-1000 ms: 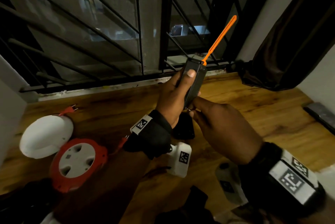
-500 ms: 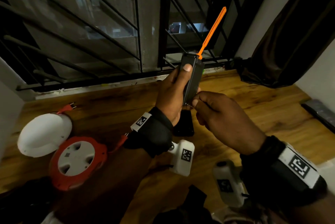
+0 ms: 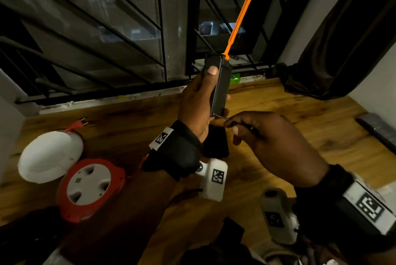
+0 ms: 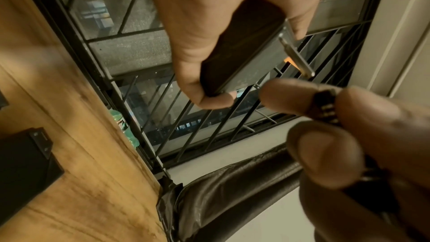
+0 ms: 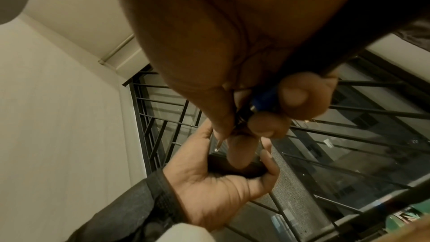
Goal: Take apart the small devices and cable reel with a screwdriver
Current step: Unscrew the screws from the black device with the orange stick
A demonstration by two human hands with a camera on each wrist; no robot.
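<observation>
The left hand [image 3: 199, 102] gripped an upright black box [image 3: 220, 87]; the right hand [image 3: 272, 147] pinched a screwdriver [image 3: 222, 117], tip at its bottom corner.

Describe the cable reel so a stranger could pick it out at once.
Start at the wooden table below the barred window and look to its near left part. There the cable reel lies flat, just right of a white dome-shaped cover. It alone has a red-orange rim around a white hub with socket recesses.
</observation>
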